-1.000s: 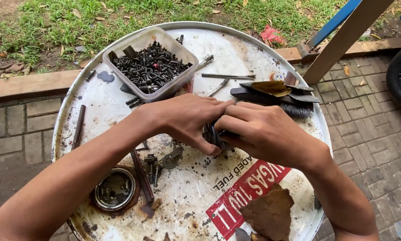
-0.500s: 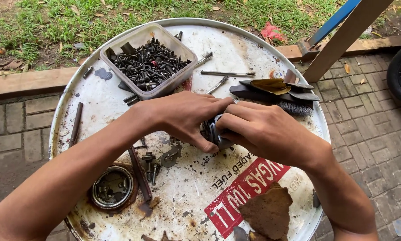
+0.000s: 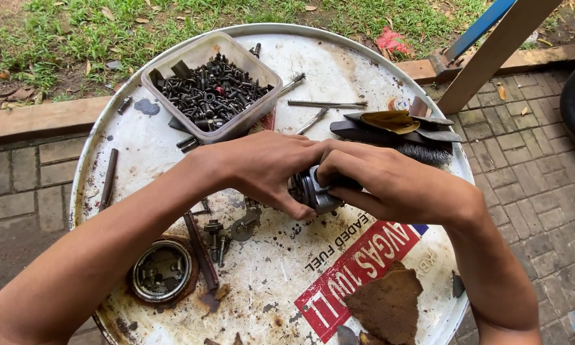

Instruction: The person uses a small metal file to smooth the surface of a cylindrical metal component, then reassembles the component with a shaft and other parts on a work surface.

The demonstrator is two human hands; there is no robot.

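Atop a white drum lid [image 3: 172, 147], both hands, left hand [image 3: 268, 167] and right hand [image 3: 389, 185], clasp a round metal part [image 3: 314, 190] near the plastic tub of bolts [image 3: 210, 86].

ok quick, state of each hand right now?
Left hand: closed on the small grey metal cylinder part, held over the drum lid.
Right hand: closed on the same part from the other side.

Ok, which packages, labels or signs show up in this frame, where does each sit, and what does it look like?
Printed marking: on the white drum top nearest the person, below both hands; a slanted red band with white lettering, black lettering beside it, a small blue patch at its far end.
Plastic tub: far left on the drum top; translucent, rectangular, unlabelled, full of dark bolts.
No screens.
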